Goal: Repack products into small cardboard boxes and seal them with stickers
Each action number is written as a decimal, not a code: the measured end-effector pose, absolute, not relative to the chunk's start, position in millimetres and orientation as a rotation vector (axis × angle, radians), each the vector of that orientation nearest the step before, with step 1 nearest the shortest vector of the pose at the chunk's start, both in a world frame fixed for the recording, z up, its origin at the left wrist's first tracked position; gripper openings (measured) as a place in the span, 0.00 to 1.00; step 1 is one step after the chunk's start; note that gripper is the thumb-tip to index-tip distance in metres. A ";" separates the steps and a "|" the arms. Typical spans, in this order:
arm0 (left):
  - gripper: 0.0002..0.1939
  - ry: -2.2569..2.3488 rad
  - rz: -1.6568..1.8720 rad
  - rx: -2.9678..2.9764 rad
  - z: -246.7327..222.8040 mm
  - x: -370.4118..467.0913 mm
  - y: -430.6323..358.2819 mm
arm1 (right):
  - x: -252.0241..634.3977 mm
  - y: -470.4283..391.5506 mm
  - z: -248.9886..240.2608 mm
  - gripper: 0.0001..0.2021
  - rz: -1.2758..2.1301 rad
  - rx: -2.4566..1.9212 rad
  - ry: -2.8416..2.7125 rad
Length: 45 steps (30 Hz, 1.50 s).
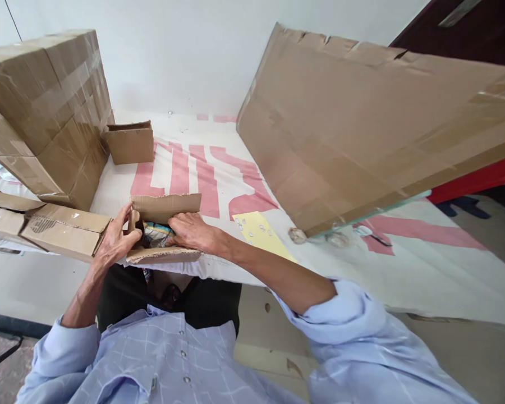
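A small open cardboard box (pixel 166 208) lies near the table's front edge, its two long flaps standing apart. Inside it shows a patterned packet (pixel 156 234) in blue, yellow and white. My left hand (pixel 116 238) grips the box's left end, thumb and fingers closed about the end flap. My right hand (pixel 193 231) reaches in at the right end, its bent fingers closed against the packet. Its fingertips are hidden, so what they hold cannot be made out. Just left of my left hand is a row of closed cardboard boxes (pixel 65 227).
A taped stack of cartons (pixel 67 112) rises at the left, with another small box (pixel 130 145) beside it. A large cardboard sheet (pixel 362 123) leans across the right. A yellow sheet with stickers (pixel 263 233) and tape rolls (pixel 298 235) lie on the cloth-covered table (pixel 340 280).
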<state>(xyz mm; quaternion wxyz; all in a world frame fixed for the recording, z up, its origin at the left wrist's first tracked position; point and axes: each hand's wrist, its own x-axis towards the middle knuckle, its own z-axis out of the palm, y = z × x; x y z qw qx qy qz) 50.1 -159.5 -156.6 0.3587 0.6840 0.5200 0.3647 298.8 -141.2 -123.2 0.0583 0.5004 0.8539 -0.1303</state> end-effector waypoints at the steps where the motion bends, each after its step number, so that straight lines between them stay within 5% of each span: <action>1: 0.46 1.287 0.987 1.708 -160.3 46.8 -158.8 | 295.7 -140.0 -123.7 0.17 -0.359 1.512 2.568; 7: 0.41 1.232 1.086 1.634 -171.7 39.8 -161.0 | 286.7 -140.5 -131.4 0.12 -0.301 1.385 2.589; 13: 0.55 1.436 0.858 1.942 -153.9 52.5 -168.0 | 289.5 -140.1 -144.3 0.08 -0.281 1.442 2.674; 19: 0.42 1.357 0.959 1.788 -158.4 45.1 -166.2 | 300.1 -141.9 -126.4 0.10 -0.449 1.639 2.687; 22: 0.39 1.358 1.030 1.731 -160.3 39.0 -168.1 | 315.0 -141.3 -115.6 0.07 -0.733 1.822 2.782; 28: 0.36 1.366 1.013 1.844 -120.3 30.9 -162.9 | 345.8 -129.6 -86.7 0.16 -1.954 1.641 2.910; 34: 0.50 1.077 1.143 1.710 -55.6 38.9 -125.7 | 335.4 -107.5 -57.3 0.15 -1.969 1.338 2.965; 39: 0.27 1.009 1.046 1.633 -46.7 50.1 -105.6 | 331.5 -89.2 -56.9 0.20 -2.000 1.364 3.030; 45: 0.27 1.025 1.556 1.341 -59.3 44.2 -83.1 | 337.6 -68.8 -73.2 0.35 -2.275 1.603 2.994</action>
